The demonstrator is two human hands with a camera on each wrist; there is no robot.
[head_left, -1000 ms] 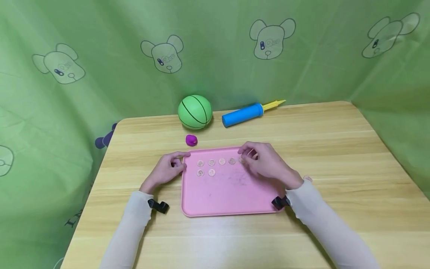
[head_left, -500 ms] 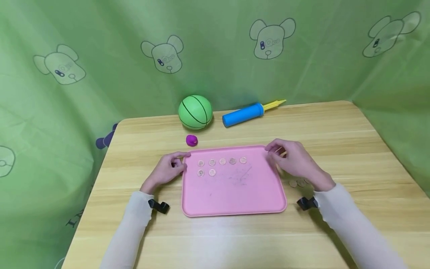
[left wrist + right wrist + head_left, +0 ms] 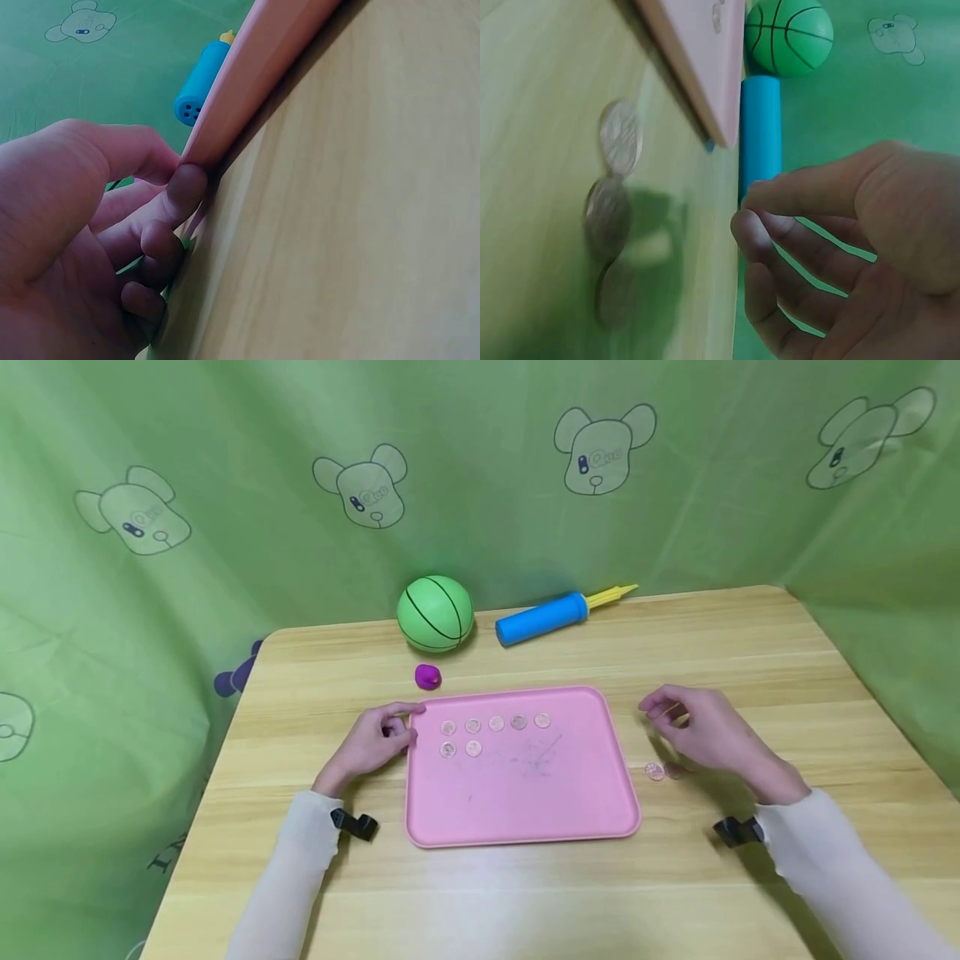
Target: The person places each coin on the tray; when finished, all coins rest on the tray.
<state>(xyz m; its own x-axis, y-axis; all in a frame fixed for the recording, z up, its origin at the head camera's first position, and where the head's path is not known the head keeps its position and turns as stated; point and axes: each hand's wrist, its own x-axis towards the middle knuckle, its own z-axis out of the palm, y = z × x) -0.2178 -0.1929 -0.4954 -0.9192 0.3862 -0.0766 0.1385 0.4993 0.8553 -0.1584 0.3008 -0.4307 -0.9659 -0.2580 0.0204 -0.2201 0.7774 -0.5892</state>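
A pink tray (image 3: 525, 810) lies on the table, with coins in its upper left part. Several coins (image 3: 497, 723) form the back row, and two coins (image 3: 473, 749) sit in front of it. My left hand (image 3: 369, 742) holds the tray's back left corner; the left wrist view shows thumb and finger at the rim. My right hand (image 3: 701, 727) hovers right of the tray, fingers loosely curved and nothing held. Below it lie three loose coins (image 3: 621, 139), partly in the hand's shadow; in the head view one coin (image 3: 655, 771) shows plainly.
Behind the tray are a small purple toy (image 3: 427, 677), a green ball (image 3: 436, 614) with black lines, and a blue pump (image 3: 542, 619) with a yellow nozzle. A green curtain (image 3: 480, 543) printed with bear heads surrounds the wooden table (image 3: 480, 906).
My right hand has left a coin at the right end of the back row and moved right, off the tray, over the loose coins. The left hand has stayed at the corner.
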